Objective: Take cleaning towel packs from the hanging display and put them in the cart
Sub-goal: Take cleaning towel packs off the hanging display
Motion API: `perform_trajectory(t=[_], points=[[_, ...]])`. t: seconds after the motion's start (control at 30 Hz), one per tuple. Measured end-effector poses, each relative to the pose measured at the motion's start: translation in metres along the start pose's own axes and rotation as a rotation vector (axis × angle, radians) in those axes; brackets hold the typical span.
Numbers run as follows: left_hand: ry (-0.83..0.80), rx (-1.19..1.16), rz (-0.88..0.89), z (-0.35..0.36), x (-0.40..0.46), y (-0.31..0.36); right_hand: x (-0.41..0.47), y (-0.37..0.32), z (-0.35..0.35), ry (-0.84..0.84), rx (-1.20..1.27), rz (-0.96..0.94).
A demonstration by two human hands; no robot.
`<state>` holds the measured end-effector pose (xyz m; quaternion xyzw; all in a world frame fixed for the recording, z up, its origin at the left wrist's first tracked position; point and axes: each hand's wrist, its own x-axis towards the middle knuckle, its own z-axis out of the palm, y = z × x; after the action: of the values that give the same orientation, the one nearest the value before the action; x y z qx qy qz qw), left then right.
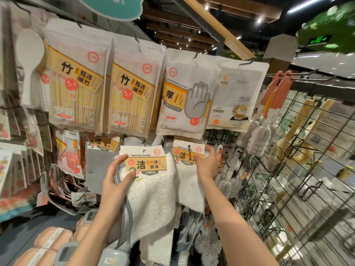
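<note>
Fingers (123, 160) at towel pack (151, 189) edge

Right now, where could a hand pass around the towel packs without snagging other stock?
Little room. Bare wire grid opens right of the right hand; everywhere else is packed: gloves pack above, brushes beside the hanging towel pack.

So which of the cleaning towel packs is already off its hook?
The left pack, gripped by the left hand. The right pack hangs on its hook under the right hand.

My one head-worn camera faces forward, slightly upward, close to the hanging display of white printed packs (132, 89) filling the frame's upper left.
</note>
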<state>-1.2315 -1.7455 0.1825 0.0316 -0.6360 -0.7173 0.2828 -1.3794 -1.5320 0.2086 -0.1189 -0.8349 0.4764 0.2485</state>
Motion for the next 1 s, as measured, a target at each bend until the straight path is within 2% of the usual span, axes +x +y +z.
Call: perform_trajectory(t=[0.17, 0.27, 0.43, 0.6, 0.8, 1.0], points=[[-0.013, 0.005, 0.016, 0.002, -0.007, 0.008, -0.007, 0.002, -0.006, -0.019, -0.026, -0.011], [-0.012, -0.006, 0.017, 0.003, -0.01, 0.008, -0.021, -0.004, -0.014, -0.037, 0.043, -0.098], [-0.032, -0.006, 0.017, 0.008, -0.015, 0.006, -0.061, -0.028, -0.027, -0.312, 0.187, -0.253], [-0.059, -0.033, 0.012, 0.015, -0.022, 0.004, -0.081, -0.04, -0.029, -0.506, 0.1, -0.305], [-0.006, -0.03, 0.035, 0.015, -0.024, 0.005, -0.091, -0.037, -0.032, -0.448, 0.082, -0.353], [0.018, -0.063, 0.013, 0.017, -0.026, 0.008, -0.096, -0.036, -0.039, -0.467, 0.326, -0.267]])
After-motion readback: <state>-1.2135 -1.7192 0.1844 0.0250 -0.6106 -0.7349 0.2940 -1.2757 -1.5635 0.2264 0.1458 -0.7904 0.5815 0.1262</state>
